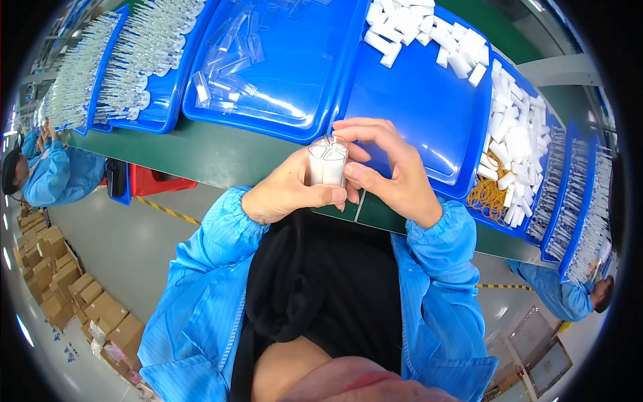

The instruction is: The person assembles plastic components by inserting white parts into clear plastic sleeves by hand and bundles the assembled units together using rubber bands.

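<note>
Before my chest, over the near edge of the table, I hold a small upright bundle of white blocks with clear plastic pieces around them. My left hand is closed round it, the thumb across its near side. From the right, my right hand curves over it, its index finger at the clear upper rim and its thumb against the side. Clear plastic pieces lie in the blue tray beyond my left hand. White blocks fill the far part of the blue tray by my right hand.
More white blocks and yellow-brown rubber bands fill a tray at the right. Trays of thin, upright clear parts stand at far left and far right. Co-workers in blue sit at left and right. Cardboard boxes line the floor.
</note>
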A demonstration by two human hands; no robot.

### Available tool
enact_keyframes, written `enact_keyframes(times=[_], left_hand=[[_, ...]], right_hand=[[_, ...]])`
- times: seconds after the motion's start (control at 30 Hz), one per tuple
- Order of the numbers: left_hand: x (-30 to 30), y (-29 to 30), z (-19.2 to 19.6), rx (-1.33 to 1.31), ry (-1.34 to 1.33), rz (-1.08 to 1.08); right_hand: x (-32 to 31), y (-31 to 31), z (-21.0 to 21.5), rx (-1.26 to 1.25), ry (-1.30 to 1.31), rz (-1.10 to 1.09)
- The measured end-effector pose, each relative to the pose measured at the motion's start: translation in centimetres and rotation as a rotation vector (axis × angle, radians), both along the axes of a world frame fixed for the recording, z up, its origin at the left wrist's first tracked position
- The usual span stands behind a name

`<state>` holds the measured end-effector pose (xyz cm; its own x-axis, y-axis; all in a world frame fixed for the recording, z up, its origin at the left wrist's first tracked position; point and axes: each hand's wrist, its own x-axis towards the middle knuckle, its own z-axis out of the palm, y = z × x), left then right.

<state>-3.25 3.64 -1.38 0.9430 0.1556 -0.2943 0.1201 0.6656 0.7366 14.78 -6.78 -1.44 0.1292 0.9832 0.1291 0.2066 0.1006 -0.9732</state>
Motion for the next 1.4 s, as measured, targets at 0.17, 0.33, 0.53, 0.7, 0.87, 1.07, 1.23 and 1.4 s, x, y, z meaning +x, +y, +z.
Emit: enact_keyframes(times=[0.17, 0.33, 0.53, 0.7, 0.87, 1.07, 1.23, 1.4], left_hand=[[0.6, -0.8, 0.5, -0.020, 0.019, 0.066], [0.8, -0.9, 0.7, 0.028, 0.093, 0.138], [0.1, -0.4, 0.7, -0.117, 0.021, 0.072], [0.2, -0.8, -0.5, -0.324, -0.186, -0.088], [0.2, -1.0, -0.8, -0.326, -0.176, -0.113], [0.3, -1.1, -0.8, -0.367, -0.187, -0.135], [0.3, -1.0, -1.2, -0.431, -0.204, -0.154], [1.0, -1.3, 0.4, -0.350, -0.002, -0.055]], right_hand=[[-0.4, -0.5, 0.5, -0.012, 0.146, -0.055], [-0.3, -0.7, -0.3, -0.008, 0.173, -0.118], [-0.1, -0.6, -0.6, 0.005, 0.258, -0.167], [0.0, -1.0, 0.3, -0.038, 0.361, -0.218], [-0.2, -0.9, -0.1, -0.026, 0.369, -0.175], [-0.2, -1.1, 0.3, -0.087, 0.420, -0.155], [-0.5, -0.5, 0.6, -0.064, 0.542, 0.042], [-0.3, -1.1, 0.6, -0.124, 0.483, 0.043]])
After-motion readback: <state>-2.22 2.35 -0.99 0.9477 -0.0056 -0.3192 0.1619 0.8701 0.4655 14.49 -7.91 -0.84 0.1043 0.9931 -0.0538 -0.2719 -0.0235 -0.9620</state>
